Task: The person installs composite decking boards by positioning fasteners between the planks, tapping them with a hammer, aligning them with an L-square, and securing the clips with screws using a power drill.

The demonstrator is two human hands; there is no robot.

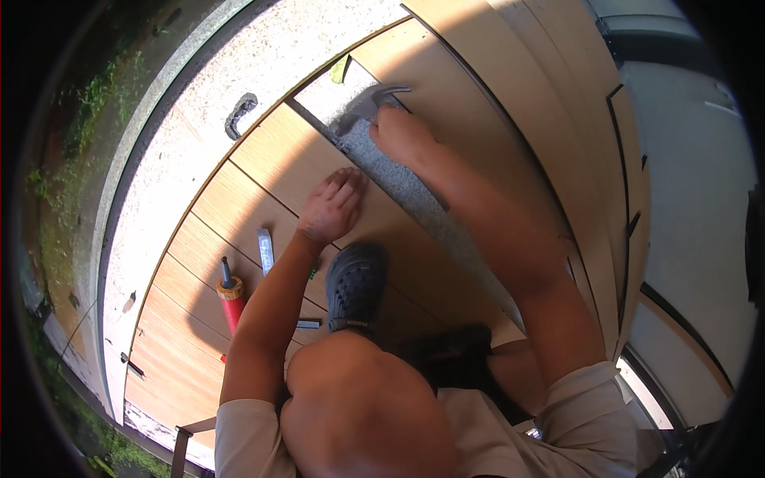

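Observation:
My right hand (398, 135) is closed round a claw hammer (360, 110), low over a grey gap between wooden planks. The hammer's curved claw points to the right; its handle is mostly hidden by my hand. My left hand (335, 203) lies on the light wooden plank (279, 147) to the left of the gap, fingers stretched out near the plank's edge, holding nothing. Rough grey concrete (398, 183) shows in the gap. A small yellow-green piece (340, 69) lies at the gap's far end.
Left of my left forearm lie a flat metal strip (265, 251) and a red cylinder (231, 303) with a blue-grey tip. My dark clog (356, 283) stands on the planks. A black curved object (239, 115) rests on the pale stone border (187, 103). More long planks (526, 95) lie right.

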